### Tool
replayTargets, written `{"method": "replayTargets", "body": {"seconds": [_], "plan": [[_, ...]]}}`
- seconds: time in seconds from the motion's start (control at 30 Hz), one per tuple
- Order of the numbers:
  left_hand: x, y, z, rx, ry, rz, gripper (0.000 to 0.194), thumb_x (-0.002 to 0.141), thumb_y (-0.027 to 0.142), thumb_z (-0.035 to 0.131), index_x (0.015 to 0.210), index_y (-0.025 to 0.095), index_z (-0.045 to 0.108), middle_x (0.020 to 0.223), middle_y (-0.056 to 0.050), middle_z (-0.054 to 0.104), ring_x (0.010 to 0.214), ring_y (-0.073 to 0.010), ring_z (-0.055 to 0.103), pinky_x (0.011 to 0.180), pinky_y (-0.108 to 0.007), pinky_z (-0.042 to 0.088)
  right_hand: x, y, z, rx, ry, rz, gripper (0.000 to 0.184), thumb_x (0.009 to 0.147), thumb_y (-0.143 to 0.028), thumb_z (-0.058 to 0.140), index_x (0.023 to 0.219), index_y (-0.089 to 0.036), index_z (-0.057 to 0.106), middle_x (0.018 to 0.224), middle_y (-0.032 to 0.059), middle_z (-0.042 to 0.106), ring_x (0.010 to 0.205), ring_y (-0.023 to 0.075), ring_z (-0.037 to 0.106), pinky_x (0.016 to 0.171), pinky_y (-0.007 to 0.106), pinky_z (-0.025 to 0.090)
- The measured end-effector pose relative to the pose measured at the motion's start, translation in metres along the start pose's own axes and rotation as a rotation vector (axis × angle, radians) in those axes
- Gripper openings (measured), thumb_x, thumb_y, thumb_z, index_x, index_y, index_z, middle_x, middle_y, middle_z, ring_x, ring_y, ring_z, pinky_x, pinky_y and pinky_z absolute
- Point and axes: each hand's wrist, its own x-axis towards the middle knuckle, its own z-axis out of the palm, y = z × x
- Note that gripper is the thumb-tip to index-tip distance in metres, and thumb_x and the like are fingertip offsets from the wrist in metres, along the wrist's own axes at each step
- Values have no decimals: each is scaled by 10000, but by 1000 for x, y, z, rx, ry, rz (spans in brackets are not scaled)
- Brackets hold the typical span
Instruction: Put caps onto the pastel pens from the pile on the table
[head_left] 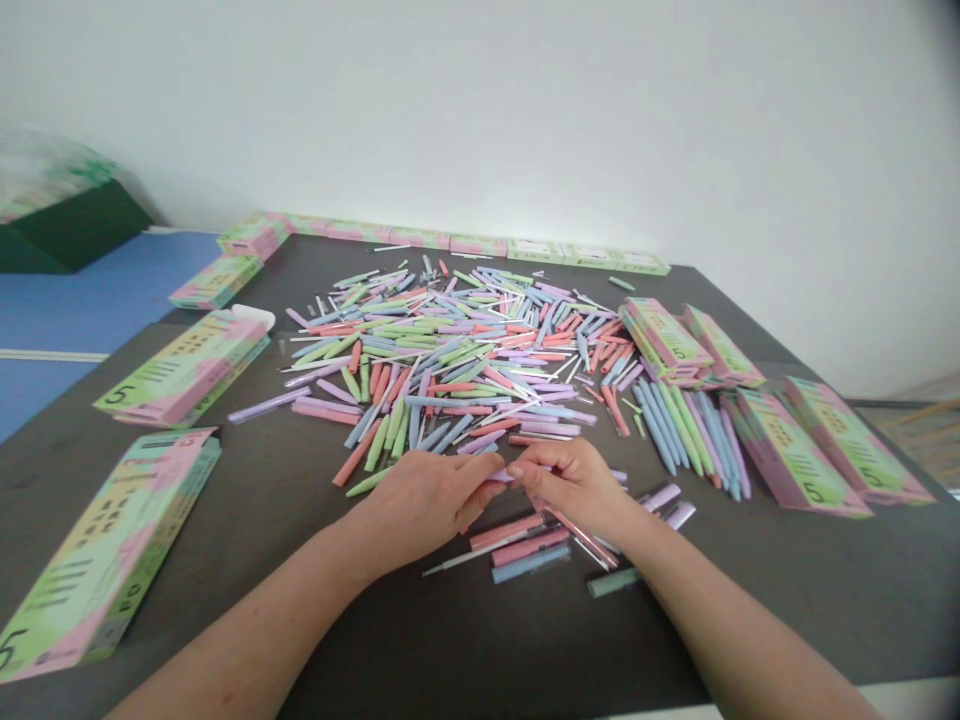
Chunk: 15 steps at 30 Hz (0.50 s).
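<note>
My left hand (pixel 427 500) and my right hand (pixel 574 485) meet over the dark table (pixel 300 560), fingers pinched together on a small lilac pen piece (pixel 501 476) held between them. My right hand also grips a few pink pens with thin white refills (pixel 581 535) under its palm. Beneath the hands lie several assembled pens (pixel 525 545) in pink and blue, plus one green pen (pixel 613 582). A large heap of loose pastel pen barrels and refills (pixel 457 350) spreads just beyond the hands.
Flat pastel boxes marked "5" lie at the left (pixel 105 560) (pixel 184 368) and the right (pixel 795 450), with more along the far edge (pixel 465 243). A row of sorted pens (pixel 690 425) lies right of the heap. A blue floor and a green box (pixel 67 225) are at far left.
</note>
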Motion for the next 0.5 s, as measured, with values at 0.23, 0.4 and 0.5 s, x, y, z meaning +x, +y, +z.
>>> {"method": "replayTargets", "body": {"seconds": [0.23,0.4,0.5], "plan": [[-2,-6,-2,15,115,9,259,1001,363,347,1102,222,539,834,-9,737,686,-215,701,542,-273,385,-5,-5,-14,-3,116,-179,268,785,-245,714,1037,-179,651,916,48,699,755,142,631,657,236,503],[-3,-8,2,69,160,22,316,1008,394,300,1106,203,532,787,-23,730,651,-216,695,529,-279,373,-6,-2,-21,-115,168,-217,113,822,-186,662,922,-179,716,888,61,739,785,161,670,681,248,516],[-3,-7,4,106,176,16,355,1012,413,270,1099,191,533,757,-29,720,623,-206,683,519,-274,360,-5,-1,-19,-101,204,-192,128,808,-201,682,924,-169,727,878,69,749,766,168,680,669,251,524]]}}
